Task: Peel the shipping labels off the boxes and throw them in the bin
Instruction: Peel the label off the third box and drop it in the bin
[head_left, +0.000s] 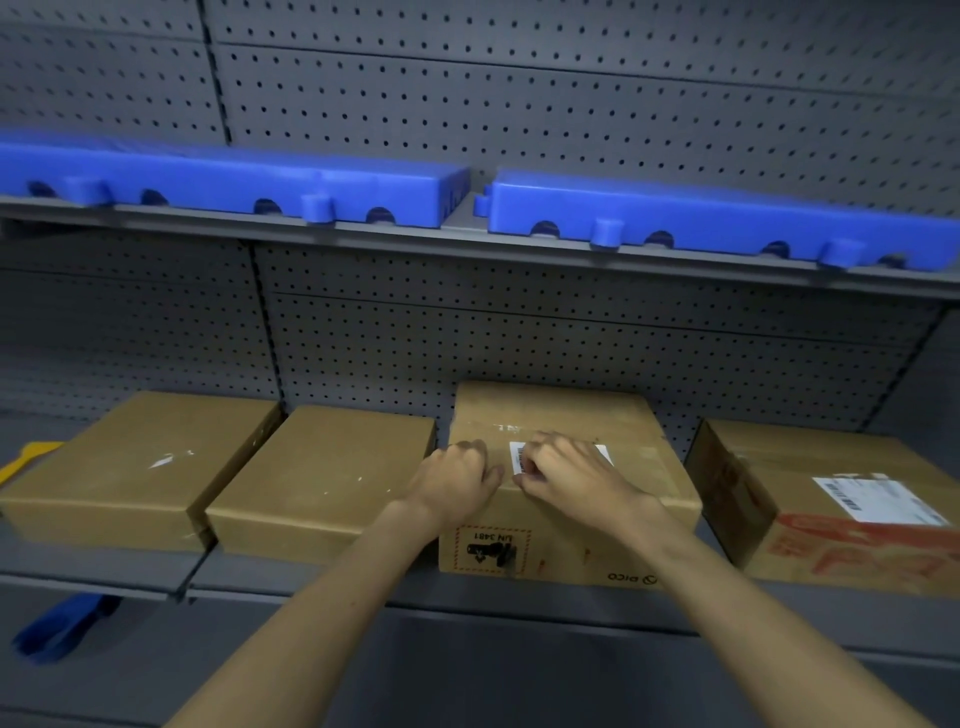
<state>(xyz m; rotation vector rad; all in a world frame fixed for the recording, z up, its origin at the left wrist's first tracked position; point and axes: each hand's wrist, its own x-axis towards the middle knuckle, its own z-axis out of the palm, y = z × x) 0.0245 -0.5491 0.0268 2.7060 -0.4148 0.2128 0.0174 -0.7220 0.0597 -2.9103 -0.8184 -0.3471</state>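
**Peeling the label on the third box**

Head view: four boxes in a row on the shelf (311, 582), near its front edge. Third box (566, 499) under both hands. Left hand (457, 478) curled on the box top at its left edge, seemingly steadying; no clear hold on anything. Right hand (566, 475) curled over the white label (519, 457), fingertips apparently picking at its near-left corner; actual pinch hard to tell. Label flat on the box top, mostly covered by the hand.

Likely step: starting the peel. Next move calls for lifting a corner, then a slow pull while bracing the box.

Fourth box (831, 509), at the shelf's right end, with its own label (878, 499) not yet peeled. No bin in view. Blue trays (717, 218) on the upper shelf.
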